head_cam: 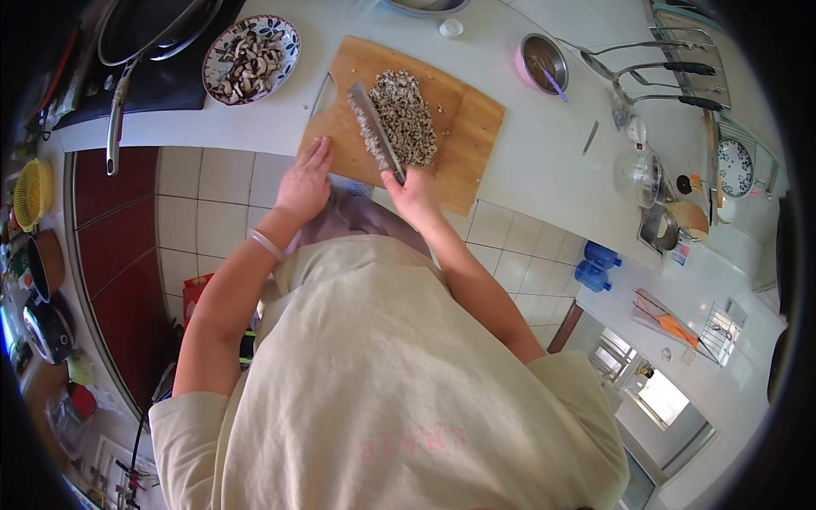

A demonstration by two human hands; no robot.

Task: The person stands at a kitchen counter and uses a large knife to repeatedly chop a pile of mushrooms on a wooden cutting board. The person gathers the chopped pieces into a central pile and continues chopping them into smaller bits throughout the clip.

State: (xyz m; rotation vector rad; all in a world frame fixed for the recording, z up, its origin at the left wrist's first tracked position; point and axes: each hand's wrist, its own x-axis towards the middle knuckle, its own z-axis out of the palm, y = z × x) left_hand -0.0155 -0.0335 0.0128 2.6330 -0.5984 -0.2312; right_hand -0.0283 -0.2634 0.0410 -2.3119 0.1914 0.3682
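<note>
My right hand grips the handle of a kitchen knife, a broad-bladed one with minced bits clinging along its blade. The blade lies over a wooden cutting board, at the left edge of a heap of finely chopped food, which looks like mushroom. My left hand rests with its fingertips on the board's near left edge, fingers extended, holding nothing. Left of the board, an oval patterned plate holds sliced mushrooms.
A pink-sided metal bowl with a purple-handled utensil stands right of the board. A small white cup is beyond it. Pans sit on the dark stove at upper left. Utensils hang from a rack at right.
</note>
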